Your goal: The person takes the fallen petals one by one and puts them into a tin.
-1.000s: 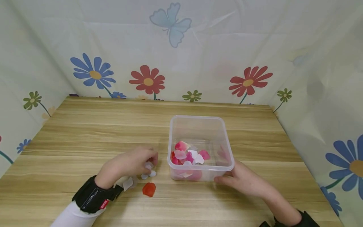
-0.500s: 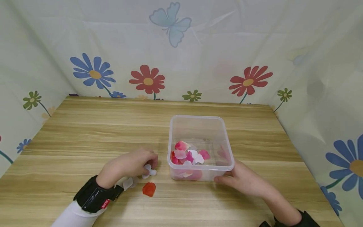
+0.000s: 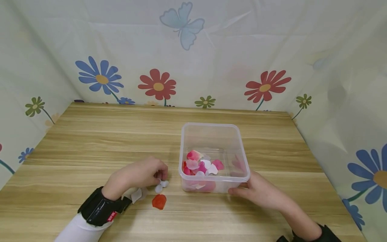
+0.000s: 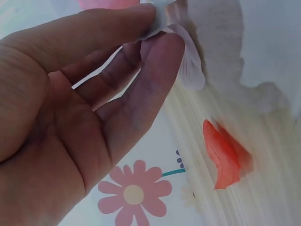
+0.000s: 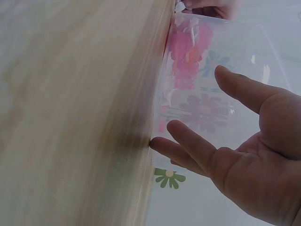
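Note:
My left hand [image 3: 139, 174] is low over the table, left of the clear plastic box. In the left wrist view its thumb and fingers pinch a white petal [image 4: 161, 19]. Small white petals [image 3: 159, 188] lie right under those fingertips in the head view. A red-orange petal [image 3: 159, 201] is just in front of them. At the near right corner of the plastic box [image 3: 211, 126], my right hand [image 3: 261, 191] rests with extended fingers against the side. Inside the box is a loose heap of pink, red and white petals [image 3: 199, 165].
More whitish petals [image 3: 137, 195] lie beside the left wristband. The wood-grain table [image 3: 127, 134] meets a flower-printed curtain [image 3: 211, 60] at the back and both sides.
The left fingers have shifted slightly among the white petals, and the small white petals beneath them have changed position. The box and right hand have stayed still.

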The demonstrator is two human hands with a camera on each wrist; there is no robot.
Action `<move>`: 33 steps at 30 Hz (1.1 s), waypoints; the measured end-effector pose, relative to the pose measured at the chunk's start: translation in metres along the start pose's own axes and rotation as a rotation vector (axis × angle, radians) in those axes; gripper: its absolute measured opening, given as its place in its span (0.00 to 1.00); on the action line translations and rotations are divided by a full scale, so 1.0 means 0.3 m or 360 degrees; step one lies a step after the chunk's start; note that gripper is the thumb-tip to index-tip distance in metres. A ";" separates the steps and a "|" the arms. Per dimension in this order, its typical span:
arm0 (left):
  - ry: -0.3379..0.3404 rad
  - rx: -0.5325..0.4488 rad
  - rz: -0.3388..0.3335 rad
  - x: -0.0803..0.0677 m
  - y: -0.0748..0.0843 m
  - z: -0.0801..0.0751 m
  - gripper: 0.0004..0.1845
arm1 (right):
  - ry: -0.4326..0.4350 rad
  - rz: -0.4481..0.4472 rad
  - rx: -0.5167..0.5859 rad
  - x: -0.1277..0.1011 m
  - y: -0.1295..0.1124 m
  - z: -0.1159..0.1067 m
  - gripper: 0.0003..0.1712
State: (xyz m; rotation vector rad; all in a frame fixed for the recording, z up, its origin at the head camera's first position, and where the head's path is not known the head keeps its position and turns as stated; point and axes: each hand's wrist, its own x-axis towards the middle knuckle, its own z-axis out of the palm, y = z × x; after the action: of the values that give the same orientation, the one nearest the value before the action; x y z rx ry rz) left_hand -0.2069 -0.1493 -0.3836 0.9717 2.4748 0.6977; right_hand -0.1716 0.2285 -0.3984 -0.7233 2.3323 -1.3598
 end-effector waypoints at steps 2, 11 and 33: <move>0.0001 0.0000 0.0017 -0.001 0.002 -0.003 0.13 | 0.0002 0.0000 0.0002 0.000 -0.001 0.000 0.49; 0.0024 -0.0008 0.0126 -0.005 0.008 -0.013 0.16 | 0.0003 0.0005 0.0006 0.000 -0.001 -0.001 0.48; 0.0361 -0.0102 0.0142 -0.023 0.025 -0.085 0.11 | 0.0006 0.0007 -0.0005 -0.002 -0.003 -0.001 0.51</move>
State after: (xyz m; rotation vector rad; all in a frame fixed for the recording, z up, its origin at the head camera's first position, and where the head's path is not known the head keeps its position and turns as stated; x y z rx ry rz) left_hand -0.2116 -0.1573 -0.3578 1.0353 2.5952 0.9590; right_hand -0.1709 0.2287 -0.3974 -0.7171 2.3381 -1.3569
